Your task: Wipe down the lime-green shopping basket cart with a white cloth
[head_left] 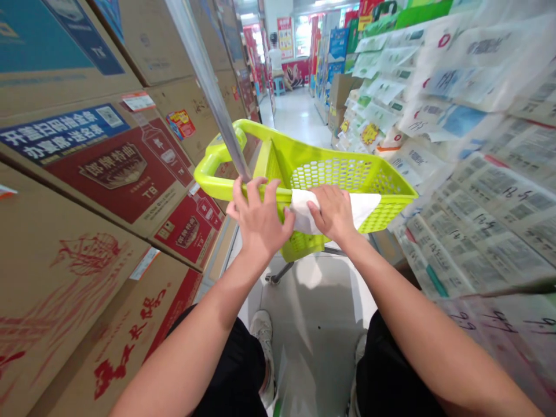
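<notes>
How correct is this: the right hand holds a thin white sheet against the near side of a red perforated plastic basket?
Only the colour is wrong: in the head view, the right hand holds a thin white sheet against the near side of a yellow-green perforated plastic basket, not a red one.

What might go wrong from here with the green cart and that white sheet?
The white sheet lies under the right hand against the side of the basket; it could slip off if that hand lifts.
The cart leg ends in a caster, so uneven pushing might roll the basket.
Beside the left hand a metal pole comes down at the handle; fingers might get knocked there.
</notes>
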A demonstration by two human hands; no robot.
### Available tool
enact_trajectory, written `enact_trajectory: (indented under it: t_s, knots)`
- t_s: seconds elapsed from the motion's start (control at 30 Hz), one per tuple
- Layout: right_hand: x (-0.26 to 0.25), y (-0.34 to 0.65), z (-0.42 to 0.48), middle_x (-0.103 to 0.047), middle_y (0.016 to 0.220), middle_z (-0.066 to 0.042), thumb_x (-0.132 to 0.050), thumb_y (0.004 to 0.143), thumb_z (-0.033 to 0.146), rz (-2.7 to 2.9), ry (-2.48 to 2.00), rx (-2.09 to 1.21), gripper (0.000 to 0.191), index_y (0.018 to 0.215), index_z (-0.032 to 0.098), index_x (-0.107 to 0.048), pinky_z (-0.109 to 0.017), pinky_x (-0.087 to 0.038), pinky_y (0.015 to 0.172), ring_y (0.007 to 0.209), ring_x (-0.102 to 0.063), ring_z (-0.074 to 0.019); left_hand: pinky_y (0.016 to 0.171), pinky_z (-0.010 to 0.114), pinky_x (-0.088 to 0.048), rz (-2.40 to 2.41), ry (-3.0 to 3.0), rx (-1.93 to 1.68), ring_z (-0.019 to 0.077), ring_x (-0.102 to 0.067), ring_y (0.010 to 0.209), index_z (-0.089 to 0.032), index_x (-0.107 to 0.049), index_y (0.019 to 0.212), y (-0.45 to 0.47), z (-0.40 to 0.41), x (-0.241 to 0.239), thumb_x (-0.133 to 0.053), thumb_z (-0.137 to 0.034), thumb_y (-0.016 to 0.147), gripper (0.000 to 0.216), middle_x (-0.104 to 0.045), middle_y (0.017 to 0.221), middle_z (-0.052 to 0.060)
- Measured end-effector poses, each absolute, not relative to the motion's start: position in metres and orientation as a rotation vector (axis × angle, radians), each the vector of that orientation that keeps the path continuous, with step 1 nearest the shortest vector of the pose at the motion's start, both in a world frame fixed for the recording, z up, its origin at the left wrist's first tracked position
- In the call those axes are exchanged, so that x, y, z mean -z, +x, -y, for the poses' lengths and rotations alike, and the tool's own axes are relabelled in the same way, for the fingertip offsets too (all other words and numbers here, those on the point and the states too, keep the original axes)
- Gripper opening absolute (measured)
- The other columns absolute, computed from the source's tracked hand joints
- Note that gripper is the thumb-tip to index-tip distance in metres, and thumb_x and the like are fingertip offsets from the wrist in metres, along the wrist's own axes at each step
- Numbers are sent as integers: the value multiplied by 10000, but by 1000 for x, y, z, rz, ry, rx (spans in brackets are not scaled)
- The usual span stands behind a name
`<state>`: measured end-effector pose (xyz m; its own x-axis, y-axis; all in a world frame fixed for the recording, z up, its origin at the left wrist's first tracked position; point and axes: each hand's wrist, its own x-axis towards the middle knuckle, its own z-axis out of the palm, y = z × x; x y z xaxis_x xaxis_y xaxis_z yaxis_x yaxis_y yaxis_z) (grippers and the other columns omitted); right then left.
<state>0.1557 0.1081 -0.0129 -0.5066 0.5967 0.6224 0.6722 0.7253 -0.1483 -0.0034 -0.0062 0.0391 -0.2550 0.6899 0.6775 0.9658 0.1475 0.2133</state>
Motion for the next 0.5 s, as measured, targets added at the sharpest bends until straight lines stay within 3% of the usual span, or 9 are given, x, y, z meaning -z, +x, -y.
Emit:
enact_trajectory:
  t_s: [0.17, 0.37, 0.5]
  knots:
    - [15, 159, -128, -714, 1071, -136, -170, 1116, 531, 2258, -1045, 164, 622, 1125, 215, -706, -425, -342, 902, 1038, -570, -315, 1129, 618, -313, 1839, -1569, 1032, 419, -392, 1507, -239, -563, 1425, -55, 19, -46, -531, -461, 901, 571, -480, 1582, 161]
    - [12, 167, -135, -732, 1174, -129, -160, 1123, 493, 2240, -973, 50, 634, 1289, 209, -703, -427, -377, 974, 1094, -599, -297, 1147, 573, -382, 1836, -1595, 1087, 373, -427, 1516, -262, -477, 1517, -117, 18, -45, -468, -575, 969, 631, -479, 1615, 160]
    - [12, 166, -130, -699, 1363, -117, -178, 1127, 478, 2141, -1056, 41, 614, 1461, 249, -639, -482, -334, 1159, 1330, -557, -301, 1134, 527, -424, 1822, -1642, 1124, 357, -481, 1445, -276, -531, 1471, -132, 7, -42, -503, -672, 973, 637, -512, 1554, 174]
